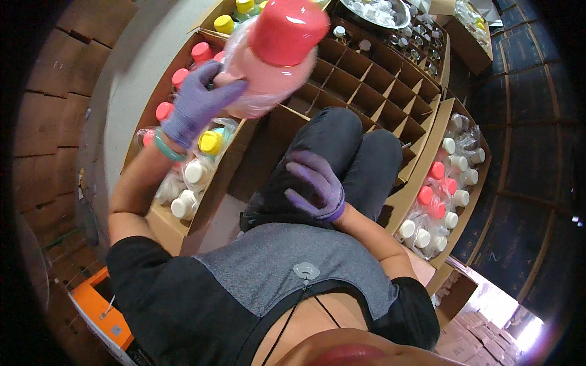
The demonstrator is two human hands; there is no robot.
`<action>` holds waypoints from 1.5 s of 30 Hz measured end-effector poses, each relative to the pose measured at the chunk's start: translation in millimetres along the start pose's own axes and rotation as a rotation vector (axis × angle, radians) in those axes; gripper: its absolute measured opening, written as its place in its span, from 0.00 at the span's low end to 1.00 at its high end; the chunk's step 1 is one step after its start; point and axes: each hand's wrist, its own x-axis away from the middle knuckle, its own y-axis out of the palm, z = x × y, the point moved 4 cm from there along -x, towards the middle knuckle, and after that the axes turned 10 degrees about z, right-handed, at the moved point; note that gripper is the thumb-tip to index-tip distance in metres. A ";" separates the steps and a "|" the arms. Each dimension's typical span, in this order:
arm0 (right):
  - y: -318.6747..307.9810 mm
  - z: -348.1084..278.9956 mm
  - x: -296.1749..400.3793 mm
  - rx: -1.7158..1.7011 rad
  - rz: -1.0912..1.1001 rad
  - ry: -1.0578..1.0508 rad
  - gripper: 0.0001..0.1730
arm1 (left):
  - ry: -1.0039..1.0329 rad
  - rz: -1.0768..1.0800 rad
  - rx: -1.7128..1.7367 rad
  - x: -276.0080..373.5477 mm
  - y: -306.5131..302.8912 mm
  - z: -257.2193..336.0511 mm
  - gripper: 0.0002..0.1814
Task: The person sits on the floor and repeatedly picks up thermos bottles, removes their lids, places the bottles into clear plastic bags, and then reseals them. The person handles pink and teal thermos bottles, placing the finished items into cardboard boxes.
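Observation:
My left hand (197, 98), in a purple glove with a green bangle at the wrist, holds a pink bottle (274, 73) in clear plastic wrap. Its glossy red-pink cap points toward the top of the picture. Beneath the bottle and to its left, a cardboard box (238, 155) holds wrapped bottles with pink, yellow and white caps. My right hand (318, 185), also gloved in purple, hovers over my lap with bent, parted fingers and nothing in it. Beyond my knees lies a box with cardboard dividers (352, 82), a few capped bottles standing at its far side.
At the right, a long box (407, 201) holds bottles with white and pink caps. A metal bowl of white caps (405, 20) rests at the top, near glass bottles. Stacked cartons (526, 160) line the right side. An orange object (98, 304) is at lower left.

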 end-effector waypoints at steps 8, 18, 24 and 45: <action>-59.7 0.8 42.9 0.589 0.351 0.044 0.45 | -0.205 -0.306 0.561 140.0 178.0 37.7 0.22; -129.9 70.3 121.4 0.049 0.678 0.636 0.19 | 0.170 -0.300 0.433 93.9 148.8 48.1 0.25; -125.4 94.2 127.5 -0.072 0.639 0.582 0.21 | -0.272 -0.142 0.760 53.8 239.3 -113.5 0.27; -211.7 64.6 2.7 -0.110 -0.103 0.555 0.20 | 1.307 -0.874 -0.153 70.0 142.7 119.3 0.30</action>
